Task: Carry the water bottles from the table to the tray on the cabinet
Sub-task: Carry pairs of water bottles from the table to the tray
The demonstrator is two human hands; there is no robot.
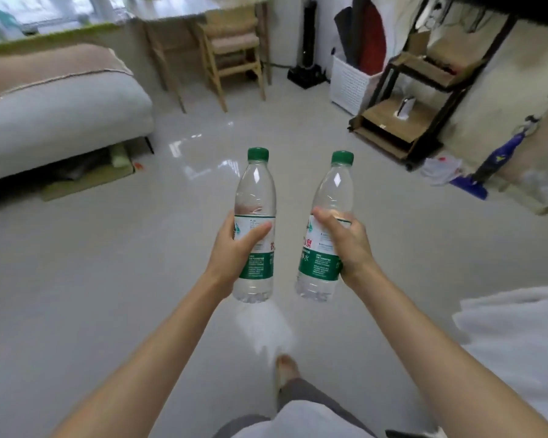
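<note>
Two clear, green-capped water bottles, near upright, held side by side above the floor.

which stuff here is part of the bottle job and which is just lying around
Job: left bottle in left hand; right bottle in right hand.
Lying about: chair, sofa, shelf rack, white basket, mop.

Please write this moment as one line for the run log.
phase: carrying | left hand: holds bottle | right hand: holds second bottle | tray: not in view
</note>
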